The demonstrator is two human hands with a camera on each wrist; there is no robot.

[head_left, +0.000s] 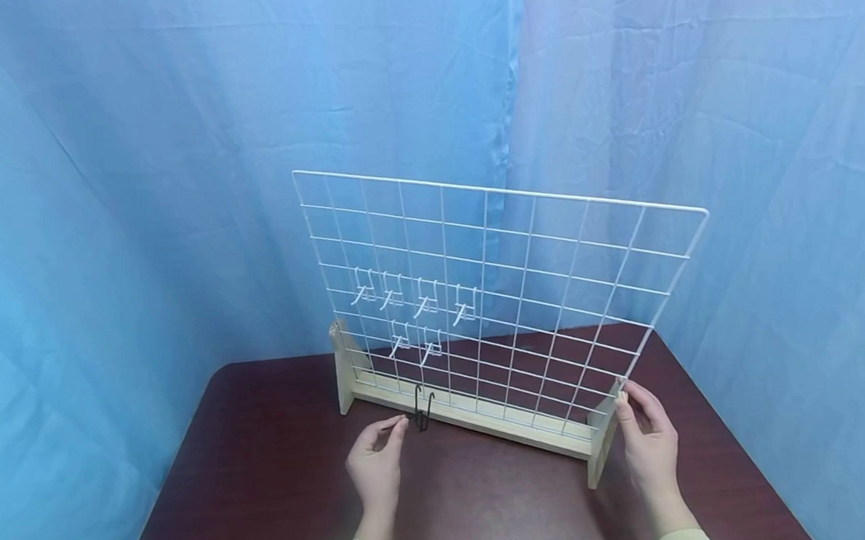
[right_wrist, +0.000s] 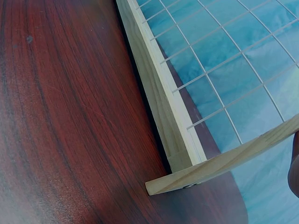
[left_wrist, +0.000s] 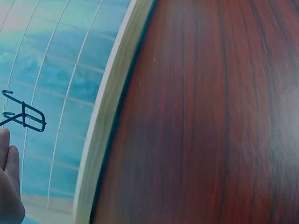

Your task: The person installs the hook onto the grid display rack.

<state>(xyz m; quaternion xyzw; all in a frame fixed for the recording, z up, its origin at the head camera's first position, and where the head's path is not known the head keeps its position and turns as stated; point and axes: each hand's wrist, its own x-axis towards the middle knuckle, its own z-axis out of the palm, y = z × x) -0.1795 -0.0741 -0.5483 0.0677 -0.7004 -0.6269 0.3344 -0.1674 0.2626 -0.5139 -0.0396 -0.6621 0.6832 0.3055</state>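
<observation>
My left hand (head_left: pixel 376 465) pinches a black wire hook (head_left: pixel 422 409) by its arm, in front of the stand's wooden base. The left wrist view shows the hook's (left_wrist: pixel 32 116) two bent ends and square back, beyond the fingertips. A white wire grid (head_left: pixel 498 190) stands upright in the stand. White double hooks (head_left: pixel 467 306) hang on it in two rows, left of the middle. With thumb and fingers, my right hand (head_left: pixel 651 442) grips the top of the stand's right wooden end piece (head_left: pixel 600 450), by the grid's lower right corner. In the right wrist view only a bit of this hand shows.
The stand's wooden base rail (head_left: pixel 479 420) runs slantwise across a dark red wood-grain table (head_left: pixel 282 477), nearer to me at the right. At its far left is the other wooden end piece (head_left: pixel 345 370). Blue curtains (head_left: pixel 173 154) hang behind and on both sides.
</observation>
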